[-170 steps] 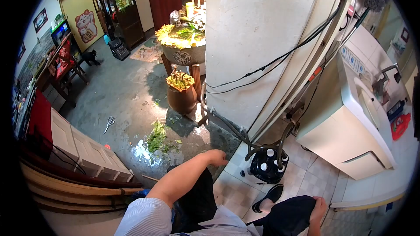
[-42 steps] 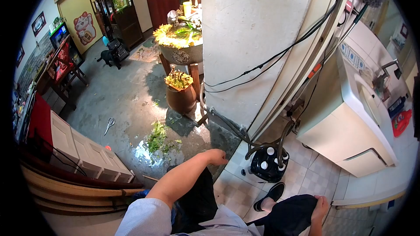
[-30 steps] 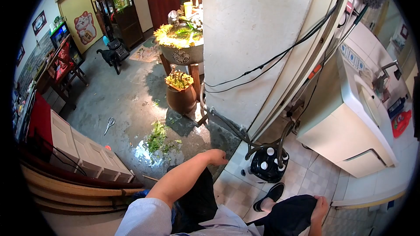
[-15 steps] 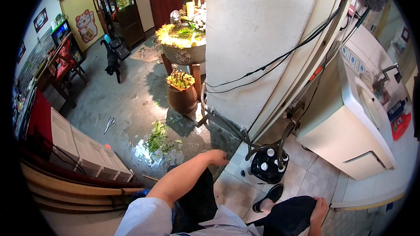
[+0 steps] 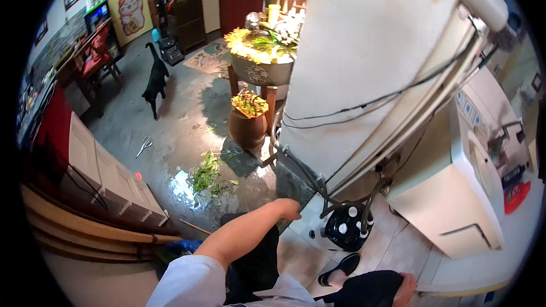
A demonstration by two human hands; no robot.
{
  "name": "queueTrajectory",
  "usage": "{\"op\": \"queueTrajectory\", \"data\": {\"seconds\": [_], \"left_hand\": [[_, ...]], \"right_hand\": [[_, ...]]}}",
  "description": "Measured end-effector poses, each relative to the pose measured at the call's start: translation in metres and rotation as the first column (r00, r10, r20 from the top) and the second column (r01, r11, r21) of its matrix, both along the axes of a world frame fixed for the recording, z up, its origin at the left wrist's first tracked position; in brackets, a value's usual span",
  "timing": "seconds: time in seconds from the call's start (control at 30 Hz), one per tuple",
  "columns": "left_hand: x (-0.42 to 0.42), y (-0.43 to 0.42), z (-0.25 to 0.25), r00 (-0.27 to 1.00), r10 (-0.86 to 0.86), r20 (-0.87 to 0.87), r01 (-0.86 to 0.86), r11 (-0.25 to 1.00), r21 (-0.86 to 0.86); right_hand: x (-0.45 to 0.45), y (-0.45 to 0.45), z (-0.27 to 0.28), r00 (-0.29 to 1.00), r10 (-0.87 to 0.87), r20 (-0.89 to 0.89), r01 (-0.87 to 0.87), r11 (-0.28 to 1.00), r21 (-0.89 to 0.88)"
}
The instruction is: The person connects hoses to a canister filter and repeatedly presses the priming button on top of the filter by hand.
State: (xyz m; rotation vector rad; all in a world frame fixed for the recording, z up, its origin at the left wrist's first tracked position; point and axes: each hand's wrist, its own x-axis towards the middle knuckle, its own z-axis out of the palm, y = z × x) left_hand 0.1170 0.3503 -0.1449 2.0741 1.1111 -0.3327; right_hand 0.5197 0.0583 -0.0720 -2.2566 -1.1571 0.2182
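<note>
My left hand [image 5: 287,209] hangs over my dark trouser leg [image 5: 250,256], the forearm stretched across the knee. Its back faces me and the fingers are mostly hidden; nothing shows held in it. My right hand [image 5: 406,290] rests against the outer side of my other bent knee [image 5: 369,287], fingers lying on the cloth without gripping anything visible. Between the two, a black slip-on shoe [image 5: 344,267] stands on pale tiles. Just beyond the shoe is a black box-shaped device [image 5: 347,227] with white round caps and grey hoses.
Cut greenery [image 5: 207,176] lies on wet concrete, with scissors [image 5: 145,146] farther left. A black cat [image 5: 156,82] stands beyond. Potted plants [image 5: 248,116] stand beside a white wall [image 5: 364,40] with loose cables. A sink cabinet [image 5: 435,193] is at right, white drawers [image 5: 108,176] at left.
The view has shifted, so most things sit farther right in the picture. The cat's pose has changed slightly. My left hand still hangs over the leg; my right stays at the knee.
</note>
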Motion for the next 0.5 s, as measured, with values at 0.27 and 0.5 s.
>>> {"op": "queueTrajectory", "data": {"seconds": [0.27,0.5], "left_hand": [[0.006,-0.006,-0.004,0.999,0.036,0.008,-0.037,0.987,0.154],[0.003,-0.003,-0.007,0.998,0.010,0.054,-0.019,0.987,0.160]], "right_hand": [[0.008,-0.003,-0.004,0.841,0.456,0.291,-0.429,0.890,-0.155],[0.091,-0.007,-0.067,0.885,0.357,-0.300,-0.407,0.905,-0.122]]}}
